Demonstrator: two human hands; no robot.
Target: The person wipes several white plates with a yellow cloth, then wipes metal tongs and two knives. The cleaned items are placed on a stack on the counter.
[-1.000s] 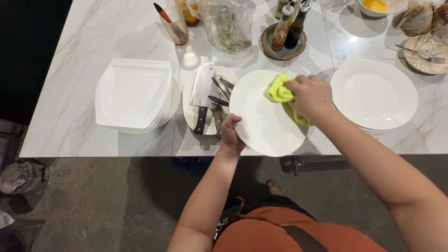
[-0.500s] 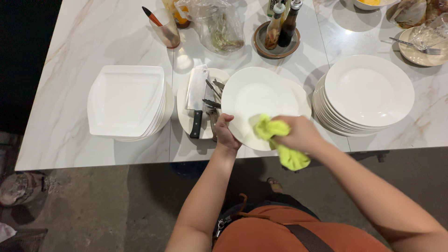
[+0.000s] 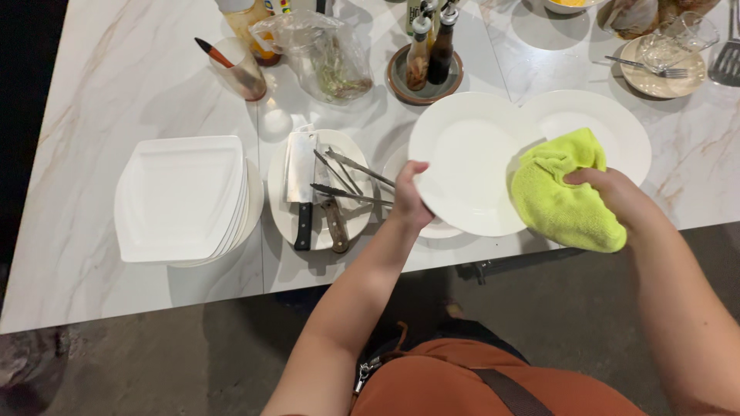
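My left hand [image 3: 409,198] grips the left rim of a round white plate [image 3: 466,158] and holds it lifted above the marble table [image 3: 116,92]. My right hand [image 3: 613,194] holds a yellow-green cloth [image 3: 563,196] bunched against the plate's right edge. Behind the cloth sits a stack of round white plates [image 3: 609,119]. Another white plate [image 3: 432,227] lies on the table under the lifted one, mostly hidden.
A stack of square white plates [image 3: 181,196] stands at the left. A plate [image 3: 281,212] beside it carries a cleaver [image 3: 299,173], knives and tongs. Further back are a plastic bag [image 3: 324,58], a cup with a utensil [image 3: 239,73], bottles on a saucer [image 3: 428,50] and dishes with a fork [image 3: 663,65].
The plate has moved up and to the right in my left hand. My right hand with the cloth has gone from the plate's lower edge to its right edge, and the cloth is spread wider.
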